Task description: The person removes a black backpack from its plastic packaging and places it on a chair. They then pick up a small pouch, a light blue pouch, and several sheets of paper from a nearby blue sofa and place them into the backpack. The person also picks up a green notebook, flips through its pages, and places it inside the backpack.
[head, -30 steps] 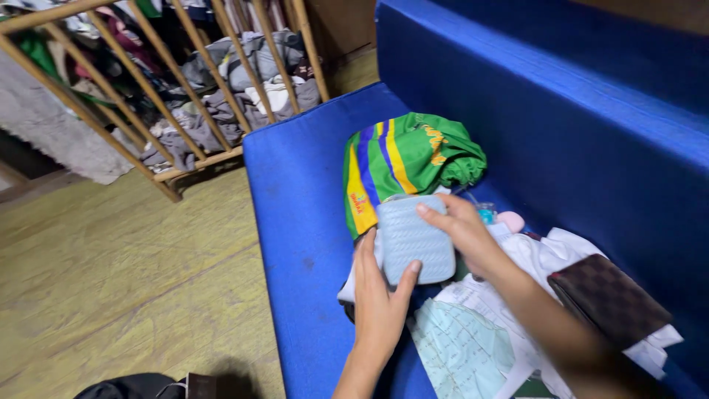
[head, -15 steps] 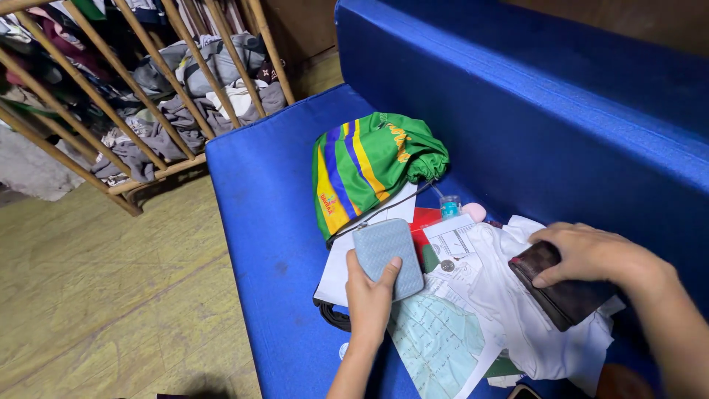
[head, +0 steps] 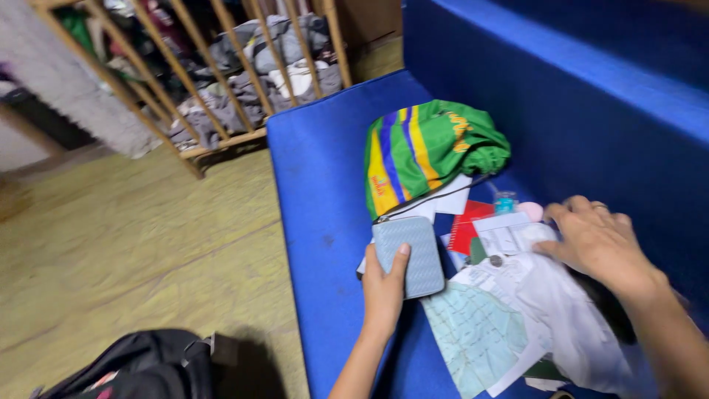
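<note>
L hand (head: 384, 292) grips the pale blue woven pouch (head: 408, 255): thumb over its near face, other fingers tucked behind it, so closed on the pouch. Pouch sits directly beyond the fingers, long axis running away from the wrist and tilted a bit rightward, its far end just short of the green-yellow-blue striped bag (head: 428, 151). L hand is clearly the nearer one to it; R hand is well apart to the right.

R hand (head: 598, 240) is spread flat, fingers wide, palm down on white cloth (head: 569, 318) and papers (head: 509, 236); holding nothing that shows. A dark item lies partly under that wrist, too hidden to identify. Btwn the two hands: a pale green printed sheet (head: 476, 336), a red card (head: 467, 225), a coin-like disc (head: 496, 260). Beyond the R fingertips: small teal-capped bottle (head: 505, 201) and a pink round thing (head: 529, 211).

Surface: blue cushioned seat (head: 317, 222) w/ blue backrest to the right. Left of it, yellowish floor (head: 133, 251), wooden railing (head: 221, 74) w/ heaped clothes behind, black bag (head: 148, 366) at the near edge.
</note>
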